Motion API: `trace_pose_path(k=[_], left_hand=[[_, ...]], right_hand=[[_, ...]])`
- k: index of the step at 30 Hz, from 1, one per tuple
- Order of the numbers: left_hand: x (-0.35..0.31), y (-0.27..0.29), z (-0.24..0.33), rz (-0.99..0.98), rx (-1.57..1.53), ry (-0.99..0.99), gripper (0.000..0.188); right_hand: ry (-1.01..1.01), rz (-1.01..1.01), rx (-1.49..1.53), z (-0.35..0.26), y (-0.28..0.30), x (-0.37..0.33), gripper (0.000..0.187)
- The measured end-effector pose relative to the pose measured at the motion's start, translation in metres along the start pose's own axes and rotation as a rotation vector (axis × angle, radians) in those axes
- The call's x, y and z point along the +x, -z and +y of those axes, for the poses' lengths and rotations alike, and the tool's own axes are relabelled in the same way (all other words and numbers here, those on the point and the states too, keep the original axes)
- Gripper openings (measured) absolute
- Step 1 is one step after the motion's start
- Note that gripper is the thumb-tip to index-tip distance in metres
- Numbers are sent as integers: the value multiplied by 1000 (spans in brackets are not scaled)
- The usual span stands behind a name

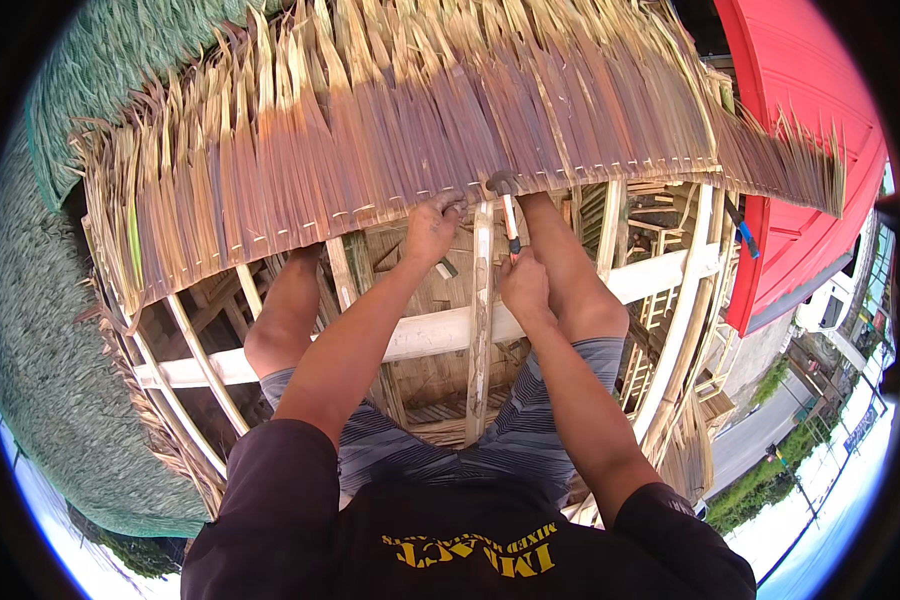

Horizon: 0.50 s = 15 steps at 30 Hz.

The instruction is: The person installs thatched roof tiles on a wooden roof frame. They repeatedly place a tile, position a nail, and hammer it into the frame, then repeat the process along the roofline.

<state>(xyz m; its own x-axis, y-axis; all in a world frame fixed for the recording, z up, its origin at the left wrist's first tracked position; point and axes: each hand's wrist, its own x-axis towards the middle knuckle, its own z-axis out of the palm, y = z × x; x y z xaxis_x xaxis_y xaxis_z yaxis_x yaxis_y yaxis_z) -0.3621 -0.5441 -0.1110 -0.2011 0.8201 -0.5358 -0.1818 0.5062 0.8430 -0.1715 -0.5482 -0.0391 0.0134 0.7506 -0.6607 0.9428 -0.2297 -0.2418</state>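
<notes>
A hammer [511, 222] with a pale shaft and dark grip is in my right hand [525, 284], fingers wrapped round the handle. Its dark head [502, 183] lies against the lower edge of a brown palm-leaf thatch panel [400, 140]. Just left of the hammer head, my left hand [431, 230] is closed with bent fingers at that same edge; whatever its fingertips pinch is too small to make out. Between the two hands a pale wooden rafter [481, 300] runs down from under the thatch.
My legs straddle the roof frame over a white cross beam [420, 337], with open gaps showing the inside below. More rafters [205, 350] run at both sides. Green-grey netted thatch [60, 380] is at left, a red roof [820, 130] at right, a road [760, 425] far below.
</notes>
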Motion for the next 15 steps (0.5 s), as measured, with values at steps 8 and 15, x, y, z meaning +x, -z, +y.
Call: trace_pose_path(k=[8,15], left_hand=[[47,-38,-26,88,680,-186,18],[51,-48,-39,96,804,-152,20]], right_hand=[[-76,-10,66,-3,1,7,28],[290,223,365,-30,44,-11,21]])
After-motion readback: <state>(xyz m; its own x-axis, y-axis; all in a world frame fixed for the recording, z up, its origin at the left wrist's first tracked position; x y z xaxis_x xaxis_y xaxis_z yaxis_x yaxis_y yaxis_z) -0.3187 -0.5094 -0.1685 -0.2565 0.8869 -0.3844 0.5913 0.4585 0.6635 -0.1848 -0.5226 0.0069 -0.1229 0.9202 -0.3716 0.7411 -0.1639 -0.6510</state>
